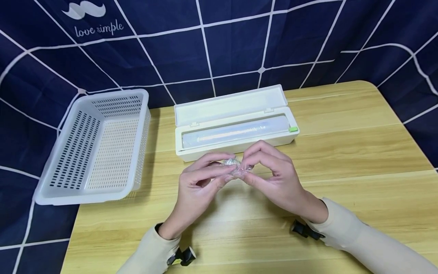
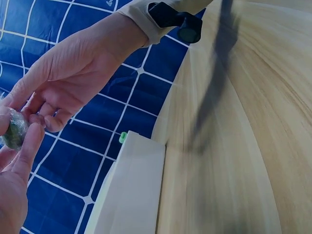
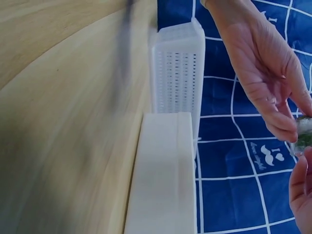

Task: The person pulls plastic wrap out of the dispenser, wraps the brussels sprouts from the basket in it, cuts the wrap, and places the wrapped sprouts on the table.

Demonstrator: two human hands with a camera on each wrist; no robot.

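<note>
A small round green thing in crinkled clear plastic wrap (image 1: 231, 162) is held up between both hands, over the table in front of the cling film box. My left hand (image 1: 198, 183) grips the wrapped thing (image 3: 304, 139) from the left between thumb and fingers. From the other side my right hand (image 1: 275, 176) pinches the gathered wrap between thumb and bent fingertips. Green shows through the film in both wrist views, though fingers hide much of it. Just behind the hands, the white box (image 1: 236, 148) stands with its lid up and a roll of film (image 1: 236, 132) inside.
A white slotted plastic basket (image 1: 143, 114) stands at the table's left. The box carries a green slider (image 1: 293, 129) at its right end. Under everything is a wood-grain table (image 1: 349, 152), with a dark blue white-lined cloth (image 1: 236, 45) behind it.
</note>
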